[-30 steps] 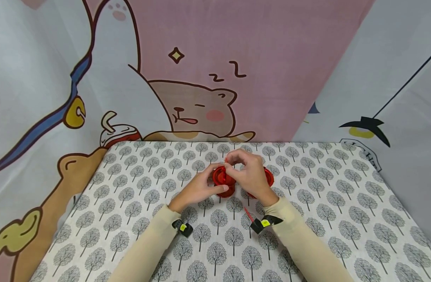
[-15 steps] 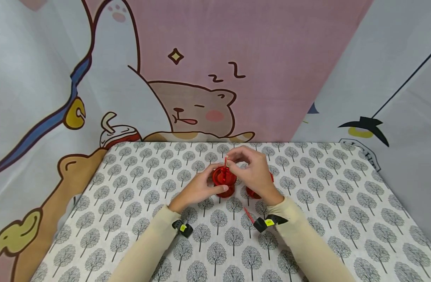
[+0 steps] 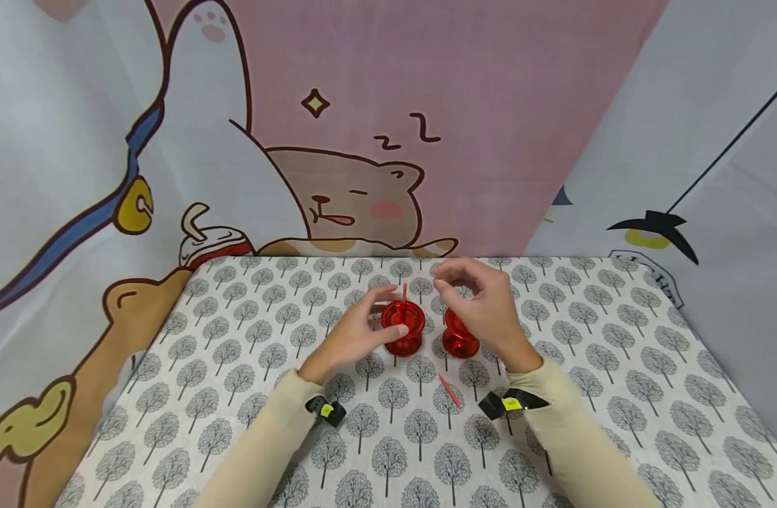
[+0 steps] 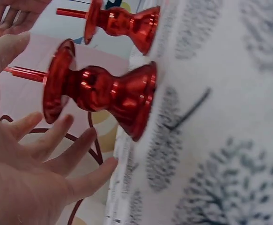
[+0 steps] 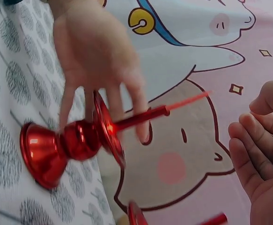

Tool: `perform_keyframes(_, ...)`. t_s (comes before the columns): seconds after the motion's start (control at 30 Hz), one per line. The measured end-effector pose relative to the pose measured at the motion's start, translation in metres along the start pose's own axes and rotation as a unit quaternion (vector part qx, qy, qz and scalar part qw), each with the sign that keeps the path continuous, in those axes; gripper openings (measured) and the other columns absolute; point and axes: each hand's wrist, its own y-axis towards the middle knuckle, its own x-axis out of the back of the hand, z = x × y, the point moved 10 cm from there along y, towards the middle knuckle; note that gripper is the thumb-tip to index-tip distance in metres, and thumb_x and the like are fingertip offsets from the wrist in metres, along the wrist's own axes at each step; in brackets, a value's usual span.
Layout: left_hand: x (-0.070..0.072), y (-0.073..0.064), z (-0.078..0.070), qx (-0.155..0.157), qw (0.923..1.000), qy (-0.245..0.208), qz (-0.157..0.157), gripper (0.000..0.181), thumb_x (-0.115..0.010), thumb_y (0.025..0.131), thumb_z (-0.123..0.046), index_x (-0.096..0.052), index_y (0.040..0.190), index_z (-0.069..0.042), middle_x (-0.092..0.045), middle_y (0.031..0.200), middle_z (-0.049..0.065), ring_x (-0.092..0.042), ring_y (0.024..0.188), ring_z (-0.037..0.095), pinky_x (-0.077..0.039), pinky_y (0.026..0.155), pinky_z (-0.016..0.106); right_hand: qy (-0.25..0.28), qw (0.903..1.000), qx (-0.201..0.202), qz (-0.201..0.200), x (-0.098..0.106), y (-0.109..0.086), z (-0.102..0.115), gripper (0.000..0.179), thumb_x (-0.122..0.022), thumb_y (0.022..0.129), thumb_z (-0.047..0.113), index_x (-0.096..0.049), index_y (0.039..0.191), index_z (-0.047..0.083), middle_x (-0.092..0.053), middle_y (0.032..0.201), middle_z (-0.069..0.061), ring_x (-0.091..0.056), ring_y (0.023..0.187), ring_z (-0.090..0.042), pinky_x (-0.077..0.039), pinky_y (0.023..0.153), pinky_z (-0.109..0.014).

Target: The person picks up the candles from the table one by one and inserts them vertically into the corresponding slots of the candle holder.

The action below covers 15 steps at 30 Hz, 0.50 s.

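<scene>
A shiny red candlestick [image 3: 405, 342] stands upright on the tablecloth, with a thin red stick [image 5: 190, 100] rising from its narrow tube. My left hand [image 3: 356, 331] is spread around the left side of its dish; in the left wrist view the straight fingers [image 4: 75, 152] stand apart from the stem. Up and to the right, my right hand [image 3: 483, 303] has its fingers loosely bent, thumb close to the fingertips, with nothing visible between them. Beneath that hand stands a second red candlestick [image 3: 461, 344], its dish partly hidden by the hand.
Another thin red stick [image 3: 449, 390] lies on the tree-patterned tablecloth [image 3: 388, 451] in front of the candlesticks, nearer the body. A cartoon-printed curtain [image 3: 490, 141] hangs behind the table's far edge and along both sides.
My right hand has let go of the thin red stick and moved right, leaving it upright in the candlestick. My left hand has loosened from the dish. The second candlestick shows more fully.
</scene>
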Motion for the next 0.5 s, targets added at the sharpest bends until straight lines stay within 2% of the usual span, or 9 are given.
perform_keyframes(0.1, 0.008, -0.001, -0.013, -0.031, 0.9991, -0.021, -0.022, 0.077, -0.082, 0.101, -0.026, -0.043, 0.166, -0.014, -0.056, 0.161, 0.009, -0.055, 0.146, 0.030, -0.045, 0.121, 0.054, -0.015, 0.9998, -0.008, -0.005, 0.011, -0.004, -0.001, 0.018, -0.075, 0.094, -0.014, -0.079, 0.107, -0.001, -0.079, 0.099, -0.012, -0.074, 0.089, -0.011, -0.060, 0.088, -0.021)
perform_keyframes(0.23, 0.020, -0.005, -0.038, -0.106, 0.9913, -0.043, -0.065, 0.076, -0.081, 0.102, -0.028, -0.044, 0.165, -0.009, -0.052, 0.164, 0.013, -0.049, 0.151, 0.029, -0.040, 0.124, 0.053, -0.034, 0.9991, -0.025, -0.011, 0.028, -0.010, -0.006, 0.018, -0.076, 0.094, -0.014, -0.079, 0.106, -0.001, -0.079, 0.097, -0.011, -0.074, 0.089, -0.007, -0.059, 0.087, -0.019)
perform_keyframes(0.33, 0.029, -0.011, -0.063, -0.186, 0.9746, -0.066, -0.106, 0.080, -0.079, 0.102, -0.043, -0.046, 0.162, -0.002, -0.051, 0.164, 0.017, -0.047, 0.153, 0.030, -0.040, 0.125, 0.053, -0.045, 0.9984, -0.034, -0.010, 0.039, -0.014, -0.012, 0.017, -0.076, 0.095, -0.013, -0.078, 0.108, -0.002, -0.079, 0.097, -0.011, -0.073, 0.089, -0.006, -0.058, 0.086, -0.018)
perform_keyframes(0.43, 0.034, -0.022, -0.091, -0.258, 0.9523, -0.081, -0.142, 0.085, -0.077, 0.101, -0.055, -0.050, 0.158, 0.003, -0.054, 0.160, 0.020, -0.047, 0.152, 0.034, -0.040, 0.125, 0.052, -0.052, 0.9978, -0.041, -0.008, 0.048, -0.019, -0.017, 0.017, -0.075, 0.096, -0.012, -0.078, 0.110, -0.001, -0.078, 0.099, -0.013, -0.073, 0.090, -0.006, -0.058, 0.085, -0.017)
perform_keyframes(0.5, 0.033, -0.030, -0.109, -0.300, 0.9375, -0.081, -0.156, 0.083, -0.075, 0.102, -0.054, -0.051, 0.155, 0.006, -0.056, 0.156, 0.022, -0.049, 0.150, 0.034, -0.041, 0.125, 0.050, -0.054, 0.9974, -0.047, -0.006, 0.053, -0.022, -0.020, 0.018, -0.074, 0.097, -0.012, -0.078, 0.111, -0.001, -0.078, 0.101, -0.014, -0.073, 0.091, -0.007, -0.057, 0.085, -0.017)
